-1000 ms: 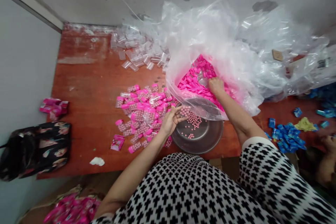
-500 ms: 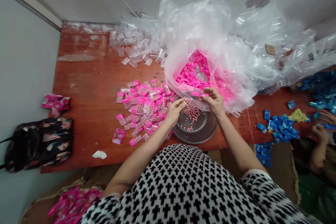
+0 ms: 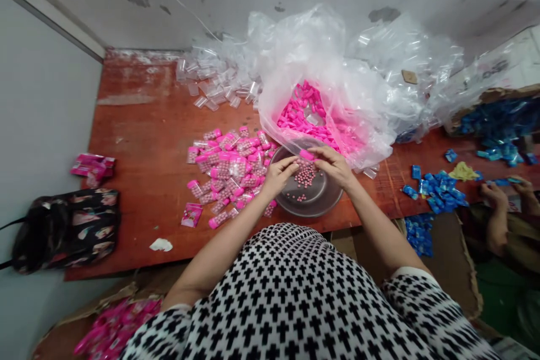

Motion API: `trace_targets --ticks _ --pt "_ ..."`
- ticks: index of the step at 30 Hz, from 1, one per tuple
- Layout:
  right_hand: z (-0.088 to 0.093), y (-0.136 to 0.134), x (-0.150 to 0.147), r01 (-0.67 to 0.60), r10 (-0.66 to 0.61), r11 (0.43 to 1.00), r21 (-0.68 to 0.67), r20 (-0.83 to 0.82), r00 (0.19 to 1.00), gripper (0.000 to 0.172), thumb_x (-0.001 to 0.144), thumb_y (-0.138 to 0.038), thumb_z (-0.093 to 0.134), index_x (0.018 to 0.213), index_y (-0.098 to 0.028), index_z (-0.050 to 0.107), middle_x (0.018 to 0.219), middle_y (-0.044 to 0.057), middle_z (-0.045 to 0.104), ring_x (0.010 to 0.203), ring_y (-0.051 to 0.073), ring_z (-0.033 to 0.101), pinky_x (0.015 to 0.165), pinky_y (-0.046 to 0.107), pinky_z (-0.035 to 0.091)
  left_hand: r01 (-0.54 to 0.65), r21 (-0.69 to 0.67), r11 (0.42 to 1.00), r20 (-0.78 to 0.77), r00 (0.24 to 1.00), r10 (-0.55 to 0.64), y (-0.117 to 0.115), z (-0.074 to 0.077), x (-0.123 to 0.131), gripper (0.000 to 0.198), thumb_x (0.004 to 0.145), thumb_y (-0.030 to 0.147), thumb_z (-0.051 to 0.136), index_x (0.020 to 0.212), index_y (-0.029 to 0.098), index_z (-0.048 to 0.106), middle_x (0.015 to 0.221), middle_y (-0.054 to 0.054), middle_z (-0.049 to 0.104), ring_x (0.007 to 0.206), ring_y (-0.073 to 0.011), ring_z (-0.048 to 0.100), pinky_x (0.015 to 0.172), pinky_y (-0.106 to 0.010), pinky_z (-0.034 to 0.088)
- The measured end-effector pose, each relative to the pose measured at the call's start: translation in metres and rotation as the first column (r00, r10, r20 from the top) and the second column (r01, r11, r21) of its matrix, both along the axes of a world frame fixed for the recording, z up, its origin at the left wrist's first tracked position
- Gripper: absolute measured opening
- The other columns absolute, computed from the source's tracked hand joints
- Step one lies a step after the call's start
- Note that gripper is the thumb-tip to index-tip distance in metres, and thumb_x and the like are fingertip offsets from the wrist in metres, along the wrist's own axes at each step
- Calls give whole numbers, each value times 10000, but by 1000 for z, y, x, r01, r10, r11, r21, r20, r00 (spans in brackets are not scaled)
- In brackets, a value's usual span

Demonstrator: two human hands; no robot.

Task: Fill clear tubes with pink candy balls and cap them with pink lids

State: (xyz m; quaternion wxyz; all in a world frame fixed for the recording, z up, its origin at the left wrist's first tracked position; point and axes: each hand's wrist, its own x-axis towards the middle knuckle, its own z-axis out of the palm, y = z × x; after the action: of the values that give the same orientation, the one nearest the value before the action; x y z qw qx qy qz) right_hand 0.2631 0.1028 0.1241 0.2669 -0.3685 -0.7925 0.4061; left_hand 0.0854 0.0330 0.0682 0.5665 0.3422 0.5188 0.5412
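Over a round metal bowl (image 3: 320, 202) of small pink beads, both my hands meet. My left hand (image 3: 278, 175) is closed around a small clear container filled with pink beads (image 3: 301, 171). My right hand (image 3: 333, 164) pinches a pink cap (image 3: 307, 154) right at the container's top. Behind the bowl a clear plastic bag (image 3: 320, 67) lies open with a heap of pink caps (image 3: 301, 112) inside. To the left of the bowl lies a pile of filled, pink-capped containers (image 3: 230, 171).
Empty clear containers (image 3: 211, 81) lie at the back of the red-brown table (image 3: 139, 140). Pink packets (image 3: 90, 166) and a dark patterned bag (image 3: 63, 228) sit at the left. Blue packets (image 3: 441, 191) lie at the right, where another person's hands (image 3: 500, 194) work.
My right hand left the bag of caps with a pink cap and came back to the bowl. It now meets my left hand, which kept hold of the filled container.
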Motion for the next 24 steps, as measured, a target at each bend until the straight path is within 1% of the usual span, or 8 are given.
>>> trace_targets --ticks 4,6,9,13,15,19,22,24 --pt "-5 -14 -8 24 -21 997 74 -34 999 209 839 -290 545 1009 -226 648 942 53 641 922 189 585 853 367 468 -9 2 1000 -31 999 9 -7 4 6 452 694 465 681 1039 174 687 1086 -78 683 1042 -261 612 916 -403 490" --pt "-6 -16 -7 42 -42 999 -11 -52 998 176 837 -332 559 932 -215 651 900 42 654 883 179 601 831 352 480 12 8 1000 -13 1000 -12 -10 8 6 448 700 459 678 1040 168 685 1077 -80 686 1031 -256 617 914 -397 491" --pt "-8 -17 -1 101 -130 969 -225 -121 984 209 789 -397 624 872 -204 617 773 4 638 721 143 608 706 296 506 6 52 999 -6 1000 -6 -13 13 1 421 735 442 651 1052 167 678 1088 -85 682 1011 -242 627 916 -387 486" --pt "-8 -24 8 121 -204 926 -357 -205 957 445 731 -380 695 1114 -233 523 867 14 652 764 143 623 703 278 509 32 95 995 -127 992 -20 -13 13 -7 346 723 403 667 983 179 705 1059 -81 692 1025 -243 621 952 -384 458" --pt "-8 -30 11 82 -157 931 -356 -188 969 519 743 -366 686 1204 -241 481 921 28 653 820 156 625 748 296 508 25 78 997 -103 995 -17 -13 10 -7 357 720 404 666 991 174 701 1069 -85 688 1020 -245 623 935 -388 469" --pt "-11 -35 15 85 -116 961 -263 -103 988 483 779 -378 641 1225 -244 512 1008 46 628 922 184 602 826 335 491 23 36 999 6 1000 -23 -14 4 -2 417 724 414 660 1051 155 675 1096 -96 675 999 -239 628 903 -387 489" --pt "-16 -35 14 134 -149 970 -205 -60 987 382 743 -375 674 1088 -230 597 1000 39 615 927 191 585 834 341 485 41 39 998 -53 998 -39 -15 5 0 391 743 411 643 1035 155 685 1066 -96 685 994 -233 627 915 -381 479" --pt "-20 -36 12 174 -200 952 -251 -82 976 326 720 -360 692 998 -214 606 927 23 615 845 171 591 780 320 499 47 92 995 -164 986 -32 -15 9 -3 344 765 391 625 1019 169 694 1063 -87 688 1007 -225 622 933 -364 463"
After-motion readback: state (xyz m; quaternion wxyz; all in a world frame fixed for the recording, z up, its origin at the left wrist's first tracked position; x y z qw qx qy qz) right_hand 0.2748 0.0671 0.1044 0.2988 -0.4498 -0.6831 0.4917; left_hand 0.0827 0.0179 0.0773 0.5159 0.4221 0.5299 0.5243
